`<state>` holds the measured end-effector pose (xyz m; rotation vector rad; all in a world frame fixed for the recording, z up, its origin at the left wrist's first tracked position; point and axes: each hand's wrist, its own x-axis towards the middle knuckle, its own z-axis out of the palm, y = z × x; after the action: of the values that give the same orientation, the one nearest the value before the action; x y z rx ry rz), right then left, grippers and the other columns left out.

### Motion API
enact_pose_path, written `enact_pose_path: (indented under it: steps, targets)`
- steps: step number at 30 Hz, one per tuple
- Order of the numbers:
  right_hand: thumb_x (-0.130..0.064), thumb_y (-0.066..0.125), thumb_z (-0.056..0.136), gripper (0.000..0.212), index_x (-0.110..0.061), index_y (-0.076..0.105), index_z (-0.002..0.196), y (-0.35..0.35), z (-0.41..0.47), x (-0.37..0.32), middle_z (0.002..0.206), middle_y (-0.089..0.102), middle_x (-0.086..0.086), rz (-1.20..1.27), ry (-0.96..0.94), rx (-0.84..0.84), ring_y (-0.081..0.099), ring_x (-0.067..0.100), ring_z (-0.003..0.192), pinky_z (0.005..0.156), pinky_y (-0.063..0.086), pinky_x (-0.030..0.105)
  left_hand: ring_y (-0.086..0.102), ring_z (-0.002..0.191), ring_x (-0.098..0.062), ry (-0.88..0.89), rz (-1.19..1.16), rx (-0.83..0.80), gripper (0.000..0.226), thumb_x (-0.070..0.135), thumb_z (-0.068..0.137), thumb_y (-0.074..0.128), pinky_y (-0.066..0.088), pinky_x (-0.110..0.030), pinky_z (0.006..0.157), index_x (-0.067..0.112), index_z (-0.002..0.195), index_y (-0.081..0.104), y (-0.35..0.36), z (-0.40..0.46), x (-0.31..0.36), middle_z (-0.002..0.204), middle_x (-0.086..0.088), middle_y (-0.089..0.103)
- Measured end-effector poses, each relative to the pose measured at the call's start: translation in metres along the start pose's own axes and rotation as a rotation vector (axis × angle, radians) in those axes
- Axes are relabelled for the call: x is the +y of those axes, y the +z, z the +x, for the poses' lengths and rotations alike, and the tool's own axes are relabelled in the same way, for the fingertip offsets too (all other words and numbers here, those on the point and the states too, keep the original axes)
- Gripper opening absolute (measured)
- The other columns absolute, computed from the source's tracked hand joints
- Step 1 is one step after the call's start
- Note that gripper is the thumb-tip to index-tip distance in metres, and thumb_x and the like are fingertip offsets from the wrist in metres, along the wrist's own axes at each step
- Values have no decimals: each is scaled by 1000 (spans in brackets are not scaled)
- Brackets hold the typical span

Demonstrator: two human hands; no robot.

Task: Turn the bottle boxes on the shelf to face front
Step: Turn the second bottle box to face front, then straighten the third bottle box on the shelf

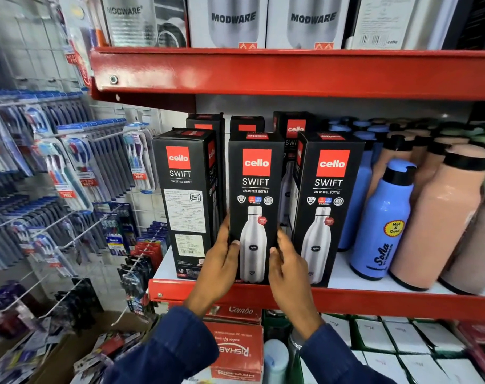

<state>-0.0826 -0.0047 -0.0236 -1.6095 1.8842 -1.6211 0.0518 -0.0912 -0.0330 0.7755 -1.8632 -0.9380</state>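
Note:
Three black cello Swift bottle boxes stand in a front row on the red shelf (pixel 374 299). The middle box (pixel 255 189) shows its bottle picture to the front. My left hand (pixel 222 259) grips its lower left edge and my right hand (pixel 287 261) grips its lower right edge. The right box (pixel 328 195) also shows its bottle picture. The left box (pixel 187 198) is turned, showing a printed label panel with a barcode. More black cello boxes (pixel 294 128) stand behind the row, mostly hidden.
Blue bottles (pixel 382 223) and peach bottles (pixel 440 217) crowd the shelf's right side. A red upper shelf (pixel 291 70) with Modware boxes hangs overhead. Toothbrush packs (pixel 69 173) hang on hooks at left. Red boxes (pixel 235 350) and white boxes sit below.

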Motion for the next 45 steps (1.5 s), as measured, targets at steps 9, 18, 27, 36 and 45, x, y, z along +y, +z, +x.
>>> enact_pose_path:
  steps: [9,18,27,36,45]
  targets:
    - [1,56,90,36,-22,71,112,-5,-13,-8,104,76,-8,174,-60,393,72,3,92,80,58,17,68,92,3,64,144,219,39,27,99,53,52,-15,86,29,137,61,-24,-44,15,107,14,70]
    - [-20,36,97,54,-27,38,150,61,-25,-52,150,49,-8,155,-109,-184,45,-4,136,114,38,20,53,128,-16,-58,122,592,56,35,89,56,44,-36,109,19,142,46,-66,-34,14,141,1,54]
    - [-22,32,98,53,-28,38,150,90,-16,-71,152,47,-8,256,-54,-105,41,1,140,119,35,33,61,127,-8,-109,-211,257,70,27,75,67,49,-37,106,41,141,48,-101,-16,-9,137,14,66]
    - [-8,37,96,50,-23,48,142,99,-14,-84,140,58,-9,272,-143,47,52,-2,129,103,39,6,71,110,-5,-30,-195,281,77,19,61,80,58,-19,86,47,128,55,-135,3,-21,121,17,74]
    - [-19,49,101,42,-12,49,142,120,1,-61,111,73,12,38,7,-12,69,25,102,88,54,32,65,118,-4,-168,-259,52,76,14,66,54,55,-17,87,35,139,56,-135,21,-36,127,17,71]
